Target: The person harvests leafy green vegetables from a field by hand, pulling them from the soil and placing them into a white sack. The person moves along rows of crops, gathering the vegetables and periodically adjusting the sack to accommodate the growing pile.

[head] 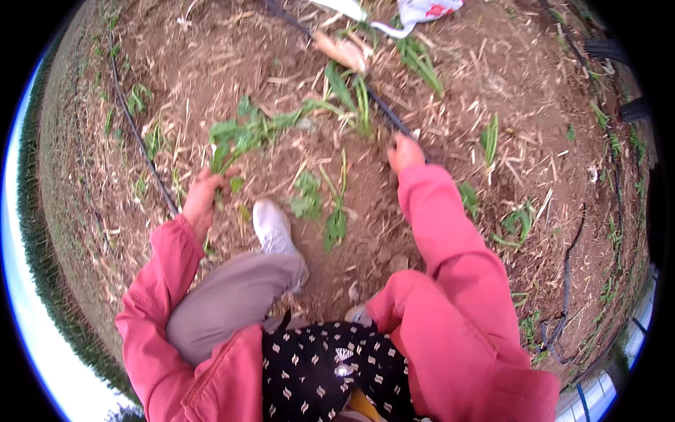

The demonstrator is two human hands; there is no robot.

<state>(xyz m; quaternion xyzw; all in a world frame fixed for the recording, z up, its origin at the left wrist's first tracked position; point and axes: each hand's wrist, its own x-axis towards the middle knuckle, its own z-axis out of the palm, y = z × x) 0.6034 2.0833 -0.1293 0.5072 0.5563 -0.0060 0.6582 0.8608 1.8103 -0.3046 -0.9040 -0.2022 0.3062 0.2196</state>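
My left hand [204, 191] is closed around the stems of a bunch of leafy green plants [237, 134], which stretches up and to the right just above the soil. Beside a black drip hose [390, 113], my right hand [407, 153] reaches down with its fingers curled. Whether it grips anything is hidden by the blur and the hand itself. A small green plant [364, 108] stands just above that hand. Between my hands, cut or pulled leaves [307, 195] and a leafy stem [336, 224] lie on the ground near my white shoe [272, 227].
Dry straw covers the brown soil [369, 227]. A white plastic bag [422, 16] and a blurred tan object [341, 51] lie ahead. Another drip hose [134, 124] runs along the left. Green plants [490, 140] grow to the right, near a loose black tube [568, 269].
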